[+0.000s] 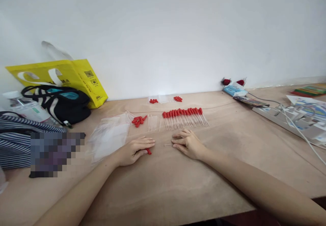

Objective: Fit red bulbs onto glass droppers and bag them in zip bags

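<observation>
My left hand (137, 149) is low over the table, closed on a red rubber bulb (149, 151) whose end shows below the fingers. To its right, my right hand (187, 143) pinches a thin clear dropper tube (168, 145), its free end pointing toward the left hand. The bulb and tube are apart. Beyond my hands lies a row of droppers (183, 117), clear tubes with red bulbs at their far ends. Left of this row are several bare tubes (152, 122) and a small pile of red bulbs (139, 121).
Clear plastic bags (110, 137) lie left of the tubes. Small bags with red bulbs (153, 101) lie near the wall. A yellow bag (88, 80), a black bag (68, 103) and a bottle (32, 108) crowd the left. At right are a power strip (275, 117) and cables (292, 122).
</observation>
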{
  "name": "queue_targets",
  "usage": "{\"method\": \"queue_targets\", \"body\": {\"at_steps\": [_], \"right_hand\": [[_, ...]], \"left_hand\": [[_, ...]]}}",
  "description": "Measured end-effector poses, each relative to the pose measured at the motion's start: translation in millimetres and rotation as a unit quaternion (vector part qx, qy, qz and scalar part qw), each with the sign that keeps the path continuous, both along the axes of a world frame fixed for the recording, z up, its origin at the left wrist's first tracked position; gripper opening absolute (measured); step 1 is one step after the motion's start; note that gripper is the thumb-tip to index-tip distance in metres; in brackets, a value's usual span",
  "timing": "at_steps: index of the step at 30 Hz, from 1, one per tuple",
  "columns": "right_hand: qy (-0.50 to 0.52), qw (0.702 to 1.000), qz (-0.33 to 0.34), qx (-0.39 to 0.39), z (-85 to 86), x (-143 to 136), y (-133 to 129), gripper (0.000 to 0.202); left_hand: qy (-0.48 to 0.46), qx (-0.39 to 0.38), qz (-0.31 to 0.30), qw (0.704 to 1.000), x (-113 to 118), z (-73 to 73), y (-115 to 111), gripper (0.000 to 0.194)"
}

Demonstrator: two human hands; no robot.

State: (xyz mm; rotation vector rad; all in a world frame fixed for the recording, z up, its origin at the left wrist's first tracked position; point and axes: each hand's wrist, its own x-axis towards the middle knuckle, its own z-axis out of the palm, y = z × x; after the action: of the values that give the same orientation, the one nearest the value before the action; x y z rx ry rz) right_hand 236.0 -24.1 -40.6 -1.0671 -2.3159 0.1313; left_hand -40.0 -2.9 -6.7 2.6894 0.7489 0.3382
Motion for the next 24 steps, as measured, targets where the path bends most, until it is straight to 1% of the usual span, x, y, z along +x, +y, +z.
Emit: {"method": "queue_targets", "body": {"at_steps": [2, 4, 7, 11, 15, 20, 24], "right_hand": [[0.016, 1.000, 0.004, 0.004, -1.8, -1, 0, 0.019], [0.025, 1.000, 0.002, 0.012, -1.9, -1, -1, 0.018], [0.030, 0.999, -0.009, 0.027, 0.0, -2, -3, 0.018], [0.038, 0.998, -0.035, 0.039, 2.6, -2, -5, 0.016], [0.032, 0.997, -0.065, 0.041, 3.6, -3, -6, 0.013], [0.015, 0.996, -0.066, 0.051, 5.7, -6, -10, 0.013], [0.012, 0.996, -0.059, 0.064, 6.6, -9, -11, 0.016]], "left_hand": [[-0.019, 0.005, 0.010, 1.000, -2, -4.2, -1, 0.031], [-0.043, 0.026, 0.039, 0.998, 2, -9.8, -3, 0.028], [-0.062, 0.053, 0.095, 0.992, 19, -16.4, -10, 0.025], [-0.081, 0.068, 0.130, 0.986, 44, -19.6, -17, 0.026], [-0.088, 0.078, 0.138, 0.983, 55, -23.1, -17, 0.028], [-0.094, 0.084, 0.131, 0.983, 54, -26.5, -15, 0.029], [-0.114, 0.074, 0.135, 0.981, 55, -23.5, -17, 0.028]]}}
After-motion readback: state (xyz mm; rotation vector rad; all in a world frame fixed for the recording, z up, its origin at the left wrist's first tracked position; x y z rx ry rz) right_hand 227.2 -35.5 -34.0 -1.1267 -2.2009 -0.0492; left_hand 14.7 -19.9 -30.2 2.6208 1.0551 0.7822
